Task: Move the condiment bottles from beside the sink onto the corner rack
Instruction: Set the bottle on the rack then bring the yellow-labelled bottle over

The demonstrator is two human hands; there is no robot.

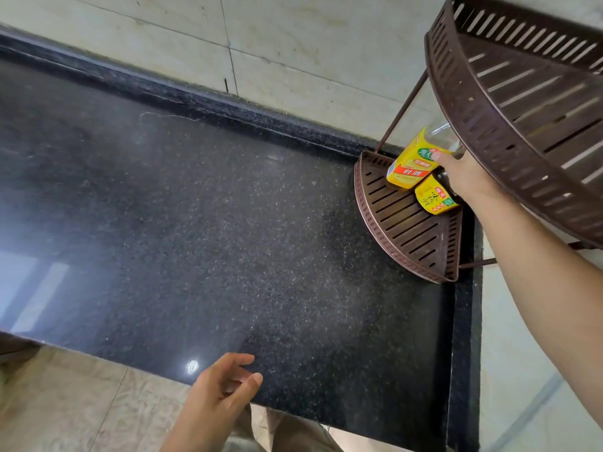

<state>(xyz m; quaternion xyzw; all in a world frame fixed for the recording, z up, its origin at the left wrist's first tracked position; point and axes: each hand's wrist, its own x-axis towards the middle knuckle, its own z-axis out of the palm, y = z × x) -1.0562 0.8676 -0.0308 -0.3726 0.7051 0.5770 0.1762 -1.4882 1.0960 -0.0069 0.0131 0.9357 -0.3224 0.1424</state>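
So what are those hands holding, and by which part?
The right hand grips the clear yellow-labelled bottle around its upper body; the left hand holds nothing.

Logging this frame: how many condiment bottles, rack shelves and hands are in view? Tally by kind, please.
Yellow-labelled condiment bottles: 2 (clear bottle, dark bottle)
Brown slotted metal corner-rack shelves: 2 (lower shelf, upper shelf)
Bare hands: 2 (right hand gripping the clear bottle, left hand holding nothing)
Total: 6
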